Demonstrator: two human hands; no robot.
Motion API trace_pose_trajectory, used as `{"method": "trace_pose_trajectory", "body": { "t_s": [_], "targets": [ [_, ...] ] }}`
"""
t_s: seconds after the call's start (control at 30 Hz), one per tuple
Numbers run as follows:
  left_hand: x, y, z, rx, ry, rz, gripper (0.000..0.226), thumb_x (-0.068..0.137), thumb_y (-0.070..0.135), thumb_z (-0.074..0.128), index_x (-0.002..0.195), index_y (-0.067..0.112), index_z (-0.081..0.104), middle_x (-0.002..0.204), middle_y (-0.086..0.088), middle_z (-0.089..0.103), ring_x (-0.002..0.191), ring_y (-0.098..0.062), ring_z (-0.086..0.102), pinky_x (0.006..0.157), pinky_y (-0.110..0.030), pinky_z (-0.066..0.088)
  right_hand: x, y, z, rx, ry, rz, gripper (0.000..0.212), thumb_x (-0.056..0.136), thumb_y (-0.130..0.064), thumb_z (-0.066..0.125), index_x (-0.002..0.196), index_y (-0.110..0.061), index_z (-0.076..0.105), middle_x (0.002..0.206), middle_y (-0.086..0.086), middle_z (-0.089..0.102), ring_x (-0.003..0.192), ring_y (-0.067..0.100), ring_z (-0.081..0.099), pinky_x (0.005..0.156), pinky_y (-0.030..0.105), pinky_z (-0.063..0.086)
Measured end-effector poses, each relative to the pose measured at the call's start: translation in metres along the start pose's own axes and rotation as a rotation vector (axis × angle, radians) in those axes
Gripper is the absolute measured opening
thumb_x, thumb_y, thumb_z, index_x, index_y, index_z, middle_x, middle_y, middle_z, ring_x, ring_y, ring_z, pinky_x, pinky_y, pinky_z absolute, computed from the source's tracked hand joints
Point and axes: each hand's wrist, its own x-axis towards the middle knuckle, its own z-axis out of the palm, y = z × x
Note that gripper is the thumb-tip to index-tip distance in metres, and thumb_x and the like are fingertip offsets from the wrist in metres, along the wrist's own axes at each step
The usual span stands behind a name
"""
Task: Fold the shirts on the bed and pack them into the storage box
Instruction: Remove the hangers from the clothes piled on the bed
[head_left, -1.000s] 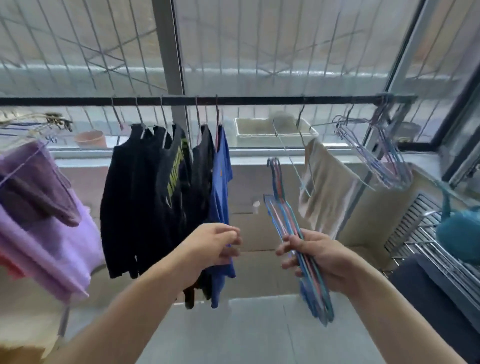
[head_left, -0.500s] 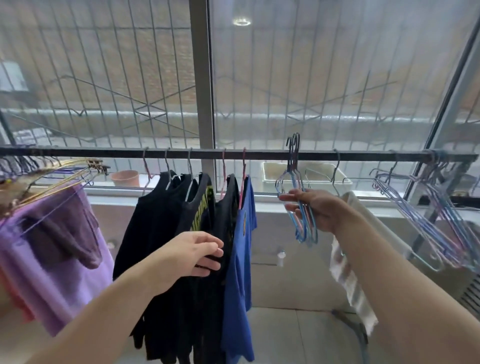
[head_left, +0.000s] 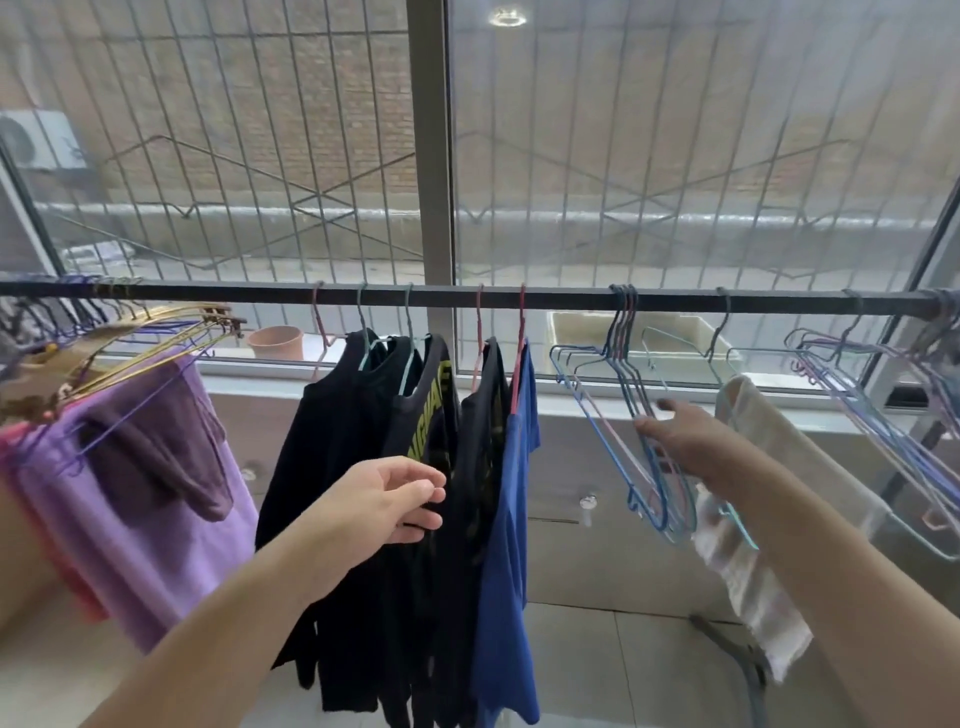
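Setting: balcony with a barred window (head_left: 623, 156) and a dark clothes rail (head_left: 260, 292) running left to right across the view.

Left hand (head_left: 387, 501): fingers loosely curled, holding nothing, just in front of the hanging black shirts (head_left: 358, 467).

Right hand (head_left: 685, 441): fingers fairly straight, blurred, touching a bunch of empty wire hangers (head_left: 631, 415) hooked on the rail; no grip visible.

Shirts: four or so black ones, one with yellow lettering, and a blue shirt (head_left: 506, 545) at the right end of the group. All hang from hangers, long axis vertical, collars up at the rail, hems down towards the floor.

Containers: a pale rectangular tub (head_left: 566, 332) and a pink pot (head_left: 275, 342) on the sill outside; contents cannot be seen.

Other: purple cloth (head_left: 156, 519) hanging at left, a whitish towel (head_left: 769, 545) at right, more empty hangers (head_left: 883, 405) at far right.
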Motion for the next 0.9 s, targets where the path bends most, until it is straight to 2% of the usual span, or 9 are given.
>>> {"method": "trace_pose_trajectory", "body": {
  "t_s": [0.07,0.1,0.2,0.3,0.4,0.47,0.57,0.77,0.9],
  "targets": [
    [0.007,-0.008,-0.020,0.041,0.128,0.066,0.021,0.102,0.009,0.057,0.103,0.021,0.074,0.096,0.002,0.077,0.091,-0.017,0.075,0.088,-0.039,0.060,-0.010,-0.005,0.006,-0.275,0.329,-0.265,0.056,0.097,-0.027,0.062,0.146,-0.006,0.044,0.139,0.018,0.054,0.127,0.034,0.052,0.107,0.045,0.041],
    [0.013,-0.012,-0.034,0.050,0.210,0.092,0.024,0.101,0.007,0.056,0.100,0.023,0.073,0.095,0.001,0.077,0.090,-0.016,0.074,0.089,-0.040,0.060,-0.019,-0.015,0.012,-0.224,0.401,-0.374,0.049,0.097,-0.025,0.060,0.141,-0.007,0.050,0.132,0.013,0.059,0.122,0.029,0.055,0.103,0.040,0.043],
    [0.042,-0.012,-0.084,0.047,0.457,0.101,0.024,0.099,0.006,0.056,0.102,0.025,0.071,0.103,0.000,0.074,0.097,-0.019,0.070,0.097,-0.042,0.056,-0.028,-0.051,0.044,-0.043,0.163,-0.410,0.041,0.098,-0.025,0.059,0.138,-0.015,0.054,0.113,-0.007,0.065,0.104,0.013,0.061,0.090,0.031,0.046],
    [0.093,-0.014,-0.133,0.198,0.545,0.039,0.031,0.098,0.016,0.058,0.128,0.016,0.066,0.120,0.002,0.068,0.112,-0.022,0.061,0.101,-0.034,0.044,0.005,-0.077,0.086,-0.059,-0.095,-0.217,0.059,0.098,-0.039,0.061,0.149,-0.017,0.041,0.132,-0.002,0.058,0.116,0.019,0.057,0.101,0.040,0.047],
    [0.147,-0.026,-0.162,0.082,0.352,-0.096,0.033,0.091,0.023,0.062,0.123,0.016,0.067,0.112,-0.008,0.066,0.107,-0.029,0.061,0.094,-0.038,0.046,0.047,-0.093,0.119,0.056,-0.030,-0.056,0.070,0.096,-0.043,0.062,0.153,-0.013,0.035,0.142,0.005,0.051,0.125,0.027,0.051,0.105,0.042,0.043],
    [0.170,-0.033,-0.167,-0.036,0.226,-0.099,0.015,0.093,0.018,0.058,0.099,0.008,0.067,0.095,-0.013,0.066,0.090,-0.027,0.061,0.083,-0.038,0.049,0.071,-0.099,0.135,0.192,0.005,-0.024,0.050,0.098,-0.035,0.061,0.141,-0.012,0.049,0.134,0.007,0.057,0.123,0.028,0.054,0.104,0.041,0.042],
    [0.196,-0.033,-0.166,-0.113,0.148,-0.041,0.015,0.101,0.011,0.056,0.103,0.005,0.069,0.099,-0.011,0.074,0.087,-0.022,0.067,0.085,-0.036,0.052,0.091,-0.107,0.159,0.299,0.032,-0.036,0.018,0.098,-0.016,0.062,0.115,-0.011,0.066,0.116,0.012,0.070,0.110,0.026,0.064,0.097,0.039,0.048],
    [0.222,-0.023,-0.143,0.013,-0.018,0.010,0.015,0.096,0.005,0.061,0.097,0.016,0.070,0.097,-0.007,0.071,0.091,-0.021,0.063,0.084,-0.035,0.050,0.088,-0.133,0.197,0.411,-0.043,-0.041,0.024,0.097,0.004,0.054,0.115,-0.010,0.062,0.110,0.009,0.074,0.104,0.022,0.068,0.082,0.036,0.055],
    [0.235,-0.004,-0.115,-0.055,-0.161,-0.004,0.022,0.085,-0.004,0.057,0.094,0.005,0.076,0.076,-0.008,0.065,0.066,-0.019,0.055,0.058,-0.023,0.042,0.082,-0.155,0.222,0.391,-0.153,-0.081,0.026,0.095,0.008,0.053,0.115,-0.007,0.061,0.112,0.009,0.073,0.104,0.023,0.068,0.089,0.036,0.056]
  ]
}}
